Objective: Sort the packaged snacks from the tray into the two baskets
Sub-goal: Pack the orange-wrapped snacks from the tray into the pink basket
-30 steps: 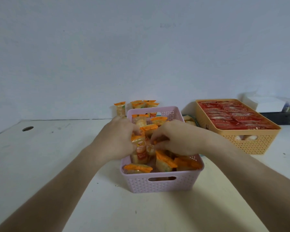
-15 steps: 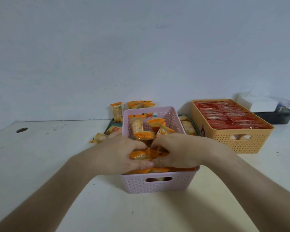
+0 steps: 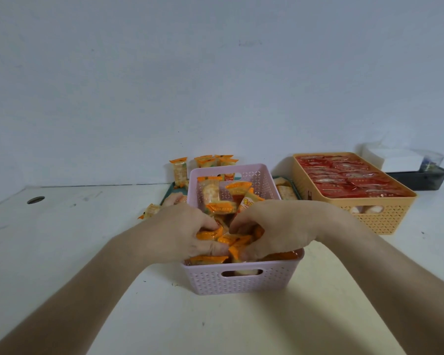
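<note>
Two bare hands meet at centre frame, both sunk into the near half of the pink basket (image 3: 241, 280). Left hand (image 3: 182, 231): fingers curled down into the heap, grip closed around orange-wrapped snack packets (image 3: 210, 235). Right hand (image 3: 274, 226): fingers likewise curled, grip closed on packets of the same heap; how many each hand has, cannot tell. Fingertips of the two hands nearly touch over the pile.

Pink basket sits on the white table (image 3: 87, 252), lower centre, handle slot facing the camera. More orange packets stand loosely in its far half, one clear-bodied with an orange top (image 3: 210, 190).

Behind the pink basket, mid-frame, a dark green tray (image 3: 167, 194), mostly hidden by the basket. Several orange packets (image 3: 178, 169) stand upright at the tray's far edge against the wall. One loose packet (image 3: 150, 210) lies on the table just left of the tray. Pale packets (image 3: 283, 190) show at the tray's right end, between the two baskets.

Right of centre: orange basket (image 3: 379, 216), filled level with rows of red-wrapped snack packets (image 3: 349, 175). Pale packets visible through its near wall.

Far right, behind the orange basket: dark bin (image 3: 420, 179) with a white box (image 3: 395, 160) on top. Round hole (image 3: 35, 200) in the table at left.
</note>
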Demonstrator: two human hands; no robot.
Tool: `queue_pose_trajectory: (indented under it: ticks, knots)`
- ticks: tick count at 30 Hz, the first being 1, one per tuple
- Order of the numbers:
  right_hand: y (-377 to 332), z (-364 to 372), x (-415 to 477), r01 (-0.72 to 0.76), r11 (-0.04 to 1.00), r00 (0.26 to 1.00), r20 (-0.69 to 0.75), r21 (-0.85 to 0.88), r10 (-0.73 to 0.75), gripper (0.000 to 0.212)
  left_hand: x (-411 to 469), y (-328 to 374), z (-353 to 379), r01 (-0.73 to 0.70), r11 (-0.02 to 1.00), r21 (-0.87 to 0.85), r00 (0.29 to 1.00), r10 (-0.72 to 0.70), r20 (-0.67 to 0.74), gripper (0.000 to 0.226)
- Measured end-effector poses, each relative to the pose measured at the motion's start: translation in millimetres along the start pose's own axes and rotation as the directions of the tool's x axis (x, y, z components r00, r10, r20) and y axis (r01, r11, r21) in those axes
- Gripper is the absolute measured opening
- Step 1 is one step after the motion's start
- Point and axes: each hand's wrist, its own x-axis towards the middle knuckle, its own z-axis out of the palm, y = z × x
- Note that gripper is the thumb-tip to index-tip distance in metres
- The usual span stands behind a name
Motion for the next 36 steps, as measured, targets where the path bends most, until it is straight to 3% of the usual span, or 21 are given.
queue_pose_trajectory:
  ticks: [4, 8, 11, 13, 15, 18, 21, 26, 30, 33, 36]
  knots:
    - [0.6, 6.3, 1.0, 0.019, 0.996, 1.0, -0.015, 0.084, -0.018, 0.06, 0.5, -3.2, 4.2, -0.077, 0.997, -0.005, 0.993, 0.076, -0.093, 0.089]
    - [2.6, 2.9, -2.2, 0.036, 0.981, 0.985, -0.173, 0.191, -0.002, 0.05, 1.7, -5.6, 0.5, -0.116, 0.99, -0.082, 0.985, 0.104, -0.141, 0.067]
    - [11.2, -3.9, -1.2, -0.017, 0.994, 0.919, -0.389, 0.11, 0.059, 0.032, 10.3, -8.5, -9.7, -0.072, 0.995, -0.067, 0.979, 0.058, -0.196, 0.04]
    - [19.2, -9.9, 1.5, -0.154, 0.987, 0.85, -0.516, -0.05, 0.107, 0.027, 21.2, -9.2, -16.6, -0.009, 0.997, 0.083, 0.97, 0.029, -0.243, 0.022]
    - [24.9, -11.4, 7.2, -0.277, 0.941, 0.812, -0.571, -0.195, 0.121, 0.026, 32.8, -7.2, -17.9, 0.018, 0.968, 0.251, 0.977, 0.036, -0.21, 0.025]
    - [25.9, -6.5, 21.2, -0.384, 0.845, 0.848, -0.504, -0.372, 0.164, 0.035, 49.0, -2.5, -14.9, 0.004, 0.873, 0.487, 0.995, 0.045, -0.089, 0.042]
    - [25.1, 0.5, 35.7, -0.435, 0.799, 0.834, -0.52, -0.416, 0.185, 0.039, 58.4, 2.6, -11.8, 0.013, 0.795, 0.607, 1.0, 0.003, -0.024, 0.047]
    - [23.0, 10.7, 48.6, -0.405, 0.857, 0.809, -0.562, -0.317, 0.174, 0.032, 64.7, 3.1, -4.5, 0.042, 0.88, 0.474, 0.999, -0.051, 0.008, 0.027]
    - [24.3, 7.6, 43.3, -0.242, 0.963, 0.829, -0.541, -0.116, 0.143, 0.037, 59.9, -3.2, -7.2, 0.09, 0.967, 0.238, 0.986, -0.053, -0.158, 0.045]
    - [26.9, 5.4, 36.4, -0.126, 0.991, 0.868, -0.489, -0.04, 0.091, 0.051, 49.8, -8.1, -12.8, 0.049, 0.979, 0.199, 0.967, 0.003, -0.253, 0.052]
    - [25.2, 3.3, 30.3, -0.064, 0.997, 0.899, -0.43, 0.042, 0.076, 0.054, 35.7, -8.5, -15.3, -0.017, 0.989, 0.145, 0.98, 0.045, -0.192, 0.047]
